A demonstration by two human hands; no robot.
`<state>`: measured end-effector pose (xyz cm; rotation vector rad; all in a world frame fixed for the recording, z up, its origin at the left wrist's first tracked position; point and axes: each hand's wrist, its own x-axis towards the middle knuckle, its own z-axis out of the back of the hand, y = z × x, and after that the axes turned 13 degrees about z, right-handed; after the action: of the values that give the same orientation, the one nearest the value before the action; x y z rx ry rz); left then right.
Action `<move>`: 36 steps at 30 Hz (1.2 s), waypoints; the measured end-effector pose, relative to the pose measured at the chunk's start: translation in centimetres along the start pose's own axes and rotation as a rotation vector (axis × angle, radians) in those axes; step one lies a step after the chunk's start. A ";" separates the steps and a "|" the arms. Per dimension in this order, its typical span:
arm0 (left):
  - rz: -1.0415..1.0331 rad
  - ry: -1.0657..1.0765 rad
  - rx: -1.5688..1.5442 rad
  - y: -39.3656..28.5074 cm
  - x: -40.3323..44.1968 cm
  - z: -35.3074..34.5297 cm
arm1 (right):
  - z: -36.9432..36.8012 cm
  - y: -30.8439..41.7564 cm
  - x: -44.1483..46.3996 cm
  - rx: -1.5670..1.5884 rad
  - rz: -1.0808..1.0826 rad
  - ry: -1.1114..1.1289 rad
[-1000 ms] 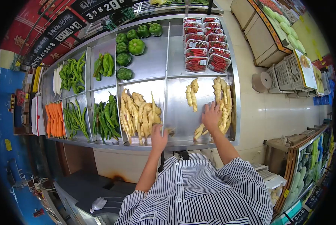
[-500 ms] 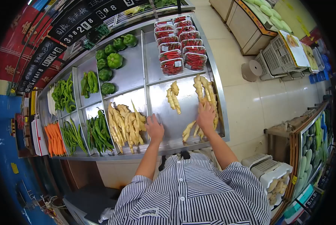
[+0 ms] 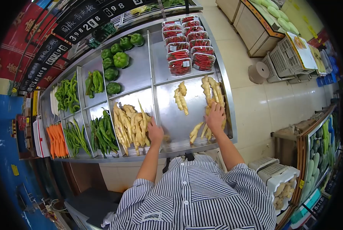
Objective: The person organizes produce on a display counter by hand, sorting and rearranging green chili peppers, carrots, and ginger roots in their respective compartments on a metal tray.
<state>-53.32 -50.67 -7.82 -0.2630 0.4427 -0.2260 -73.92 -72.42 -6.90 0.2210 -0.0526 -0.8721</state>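
Note:
My left hand (image 3: 155, 132), its fingers stretched out, is at the right edge of a pile of ginger roots (image 3: 130, 124) and appears to touch it. Over the ginger along the tray's right side (image 3: 214, 90) lies my right hand (image 3: 216, 117), fingers extended and partly covering the roots. A small ginger piece (image 3: 195, 132) rests to the left of that hand. Farther up in the same compartment sits another ginger root (image 3: 181, 97), apart from both hands.
A divided metal display tray (image 3: 171, 125) also holds packs of red chilies (image 3: 180, 66), green bell peppers (image 3: 121, 59), long green peppers (image 3: 102, 134) and carrots (image 3: 57, 141). Price boards (image 3: 83, 23) hang at upper left. Crates (image 3: 282, 57) stand on the floor at right.
My left hand has moved left from the divider to the ginger pile's edge. The right hand stays on the ginger at the right. The whole view has shifted slightly.

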 end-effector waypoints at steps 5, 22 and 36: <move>-0.069 -0.014 -0.042 1.4 -0.1 0.1 | -2.5 -0.3 0.0 -0.041 0.027 -0.013; -0.447 -0.110 -0.065 -2.9 -1.6 0.1 | -1.0 -1.3 -1.4 0.614 0.027 -0.366; -0.632 0.362 -0.174 -12.8 -5.0 -5.8 | -0.2 -3.5 -6.2 0.754 -0.242 -0.400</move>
<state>-62.31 -62.59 -7.13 -0.5341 0.7318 -0.8651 -80.53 -69.78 -7.55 0.7651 -0.7480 -1.0992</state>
